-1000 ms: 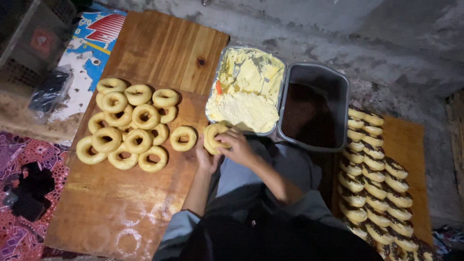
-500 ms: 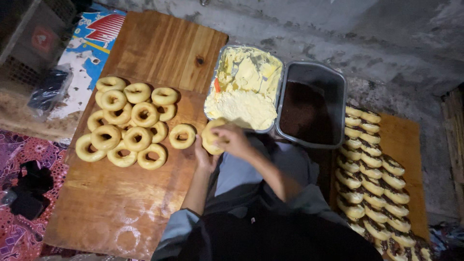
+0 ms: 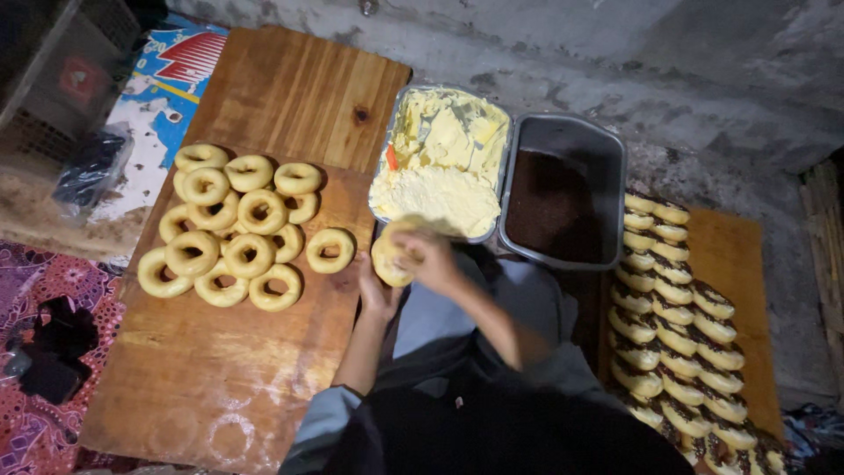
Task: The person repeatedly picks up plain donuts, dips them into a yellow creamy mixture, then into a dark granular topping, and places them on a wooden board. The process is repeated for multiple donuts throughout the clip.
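doughnut (image 3: 389, 257) gripped by both hands, left (image 3: 376, 292) and right (image 3: 431, 260), above wooden board (image 3: 290, 97) on rough concrete floor (image 3: 703, 97).

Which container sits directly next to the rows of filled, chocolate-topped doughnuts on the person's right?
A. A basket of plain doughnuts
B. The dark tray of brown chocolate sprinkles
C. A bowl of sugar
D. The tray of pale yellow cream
B: the dark tray of brown sprinkles lies between the cream tray and the rows of topped doughnuts, while the plain doughnuts lie loose on the wooden board at the far left.
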